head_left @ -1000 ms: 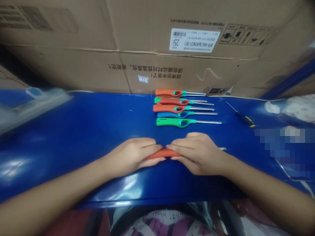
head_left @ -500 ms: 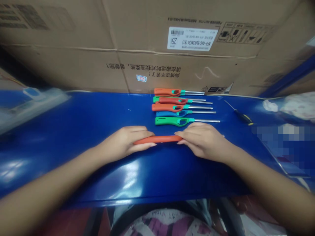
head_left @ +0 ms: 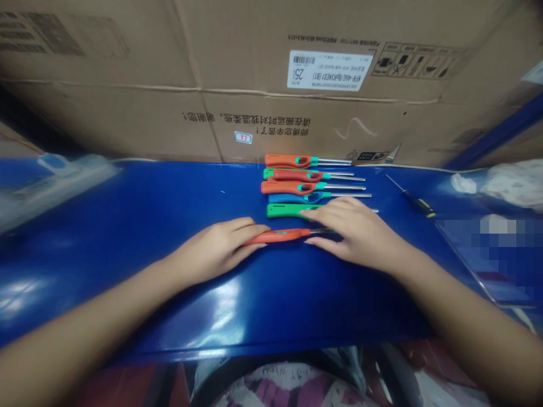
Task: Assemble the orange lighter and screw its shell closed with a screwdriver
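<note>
My left hand (head_left: 223,246) is closed on the handle end of an orange gas lighter (head_left: 282,236), which lies level, its metal rod pointing right. Around that rod, my right hand (head_left: 360,234) hovers with thumb and fingers apart, and its fingers cover part of a green lighter (head_left: 282,211) just behind. Beyond it, a blue lighter (head_left: 278,198) and several orange, red and green ones, such as the farthest orange lighter (head_left: 284,161), lie in a stacked row with rods to the right.
The blue table (head_left: 178,322) ends against a large cardboard box (head_left: 127,118). A screwdriver (head_left: 419,204) lies to the right, near a flat glassy panel (head_left: 487,274) and a patterned cloth bundle (head_left: 513,181). A pale plastic object (head_left: 72,181) lies at the left.
My right hand has let go of the orange lighter and spread its fingers, shifting slightly up. The lighter has turned a little and its rod now shows.
</note>
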Tool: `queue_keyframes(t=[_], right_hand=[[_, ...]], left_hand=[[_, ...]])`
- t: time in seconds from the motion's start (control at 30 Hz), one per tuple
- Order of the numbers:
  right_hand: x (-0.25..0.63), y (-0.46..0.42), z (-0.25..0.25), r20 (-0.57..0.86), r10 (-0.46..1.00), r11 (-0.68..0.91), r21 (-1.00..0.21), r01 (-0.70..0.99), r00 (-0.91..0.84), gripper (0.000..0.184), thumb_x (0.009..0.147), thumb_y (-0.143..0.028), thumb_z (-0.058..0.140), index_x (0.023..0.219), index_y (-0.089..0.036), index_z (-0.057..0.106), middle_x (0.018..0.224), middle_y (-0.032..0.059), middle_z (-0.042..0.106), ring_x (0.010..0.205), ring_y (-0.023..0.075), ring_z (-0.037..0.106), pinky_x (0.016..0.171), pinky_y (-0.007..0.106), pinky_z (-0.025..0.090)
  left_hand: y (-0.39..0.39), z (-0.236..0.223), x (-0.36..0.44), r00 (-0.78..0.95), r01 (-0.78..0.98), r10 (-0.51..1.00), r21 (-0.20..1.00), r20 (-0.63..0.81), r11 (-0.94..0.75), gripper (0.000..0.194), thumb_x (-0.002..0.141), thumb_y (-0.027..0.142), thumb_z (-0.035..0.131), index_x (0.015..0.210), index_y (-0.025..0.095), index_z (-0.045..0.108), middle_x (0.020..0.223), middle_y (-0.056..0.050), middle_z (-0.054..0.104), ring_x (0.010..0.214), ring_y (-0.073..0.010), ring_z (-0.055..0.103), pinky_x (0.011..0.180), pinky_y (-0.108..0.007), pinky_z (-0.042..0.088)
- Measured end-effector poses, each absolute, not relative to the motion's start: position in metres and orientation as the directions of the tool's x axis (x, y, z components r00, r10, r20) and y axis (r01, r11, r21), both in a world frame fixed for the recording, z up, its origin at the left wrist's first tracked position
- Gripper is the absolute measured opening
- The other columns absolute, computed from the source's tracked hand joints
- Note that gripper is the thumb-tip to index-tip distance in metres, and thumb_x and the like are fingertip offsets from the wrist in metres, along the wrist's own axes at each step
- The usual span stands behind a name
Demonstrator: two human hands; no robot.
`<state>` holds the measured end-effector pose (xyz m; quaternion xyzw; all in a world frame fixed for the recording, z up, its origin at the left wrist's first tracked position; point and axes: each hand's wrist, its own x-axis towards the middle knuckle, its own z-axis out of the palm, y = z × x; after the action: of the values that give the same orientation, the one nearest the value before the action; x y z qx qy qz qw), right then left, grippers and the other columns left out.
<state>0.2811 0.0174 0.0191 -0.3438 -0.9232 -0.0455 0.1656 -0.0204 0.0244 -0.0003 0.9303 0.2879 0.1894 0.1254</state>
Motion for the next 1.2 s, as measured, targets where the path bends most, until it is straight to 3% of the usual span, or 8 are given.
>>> queue_keyframes(t=[0.13, 0.33, 0.6, 0.77, 0.9, 1.0, 1.07, 1.2], right_hand=[[0.307, 0.034, 0.029, 0.299, 0.650, 0.739, -0.034, 0.673, -0.699, 0.034, 0.090, -0.037, 0.067, 0.120, -0.021, 0.065, 0.116, 0.0113, 0.072, 0.110, 0.0276, 0.064, 0.095, 0.044, 0.044], [0.320, 0.045, 0.032, 0.329, 0.626, 0.760, -0.056, 0.648, -0.707, 0.018, 0.095, -0.033, 0.060, 0.101, -0.020, 0.070, 0.095, 0.0076, 0.074, 0.091, 0.0227, 0.065, 0.086, 0.038, 0.047], [0.286, 0.022, 0.021, 0.303, 0.546, 0.821, -0.008, 0.571, -0.781, 0.022, 0.101, -0.029, 0.050, 0.104, -0.015, 0.067, 0.095, 0.0089, 0.071, 0.088, 0.0216, 0.063, 0.082, 0.036, 0.049], [0.278, 0.016, 0.014, 0.388, 0.519, 0.839, -0.061, 0.541, -0.762, 0.020, 0.101, -0.023, 0.047, 0.106, -0.014, 0.065, 0.096, 0.0099, 0.071, 0.087, 0.0196, 0.064, 0.079, 0.033, 0.052], [0.278, 0.014, 0.012, 0.470, 0.438, 0.878, -0.041, 0.477, -0.766, 0.019, 0.101, -0.020, 0.047, 0.106, -0.013, 0.064, 0.092, 0.0108, 0.071, 0.084, 0.0194, 0.063, 0.076, 0.033, 0.053], [0.278, 0.012, 0.012, 0.504, 0.403, 0.887, -0.008, 0.462, -0.764, 0.017, 0.099, -0.017, 0.049, 0.104, -0.012, 0.064, 0.089, 0.0114, 0.071, 0.080, 0.0195, 0.062, 0.072, 0.033, 0.053], [0.277, 0.011, 0.011, 0.500, 0.412, 0.885, -0.022, 0.465, -0.762, 0.016, 0.099, -0.016, 0.049, 0.101, -0.012, 0.064, 0.088, 0.0112, 0.070, 0.078, 0.0190, 0.061, 0.071, 0.032, 0.053], [0.275, 0.009, 0.008, 0.435, 0.459, 0.876, -0.078, 0.475, -0.775, 0.019, 0.098, -0.015, 0.047, 0.098, -0.012, 0.066, 0.085, 0.0101, 0.069, 0.076, 0.0181, 0.060, 0.071, 0.031, 0.051]], left_hand=[[0.030, 0.003, -0.025, 0.737, 0.531, 0.611, 0.312, 0.289, -0.788, 0.033, 0.102, 0.031, 0.047, 0.129, 0.018, 0.062, 0.104, -0.009, 0.067, 0.090, -0.0180, 0.066, 0.079, -0.028, 0.054], [0.031, 0.007, -0.028, 0.703, 0.558, 0.617, 0.264, 0.354, -0.787, 0.033, 0.102, 0.031, 0.048, 0.127, 0.016, 0.062, 0.101, -0.009, 0.067, 0.087, -0.0184, 0.066, 0.077, -0.028, 0.053], [0.018, 0.006, -0.020, 0.750, 0.474, 0.587, 0.372, 0.306, -0.798, 0.030, 0.102, 0.029, 0.049, 0.126, 0.017, 0.062, 0.100, -0.008, 0.068, 0.088, -0.0167, 0.066, 0.078, -0.025, 0.052], [0.005, 0.006, -0.011, 0.663, 0.460, 0.696, 0.584, 0.274, -0.669, 0.021, 0.098, 0.031, 0.056, 0.102, 0.016, 0.070, 0.080, -0.003, 0.066, 0.068, -0.0122, 0.058, 0.063, -0.022, 0.045], [0.002, 0.010, -0.004, 0.587, 0.411, 0.808, 0.841, 0.052, -0.352, 0.031, 0.094, 0.037, 0.058, 0.077, 0.014, 0.067, 0.061, 0.002, 0.058, 0.053, -0.0086, 0.048, 0.049, -0.018, 0.037], [0.002, 0.011, -0.002, 0.587, 0.354, 0.808, 0.914, -0.052, -0.199, 0.034, 0.093, 0.038, 0.059, 0.071, 0.013, 0.062, 0.059, 0.002, 0.057, 0.052, -0.0078, 0.047, 0.049, -0.018, 0.036], [0.001, 0.009, -0.003, 0.589, 0.363, 0.808, 0.904, -0.033, -0.227, 0.032, 0.093, 0.037, 0.059, 0.072, 0.013, 0.063, 0.059, 0.003, 0.055, 0.052, -0.0078, 0.045, 0.048, -0.018, 0.034], [-0.003, 0.006, -0.005, 0.630, 0.418, 0.762, 0.763, 0.149, -0.494, 0.022, 0.093, 0.031, 0.061, 0.083, 0.014, 0.068, 0.064, 0.002, 0.057, 0.056, -0.0086, 0.045, 0.053, -0.020, 0.035]])
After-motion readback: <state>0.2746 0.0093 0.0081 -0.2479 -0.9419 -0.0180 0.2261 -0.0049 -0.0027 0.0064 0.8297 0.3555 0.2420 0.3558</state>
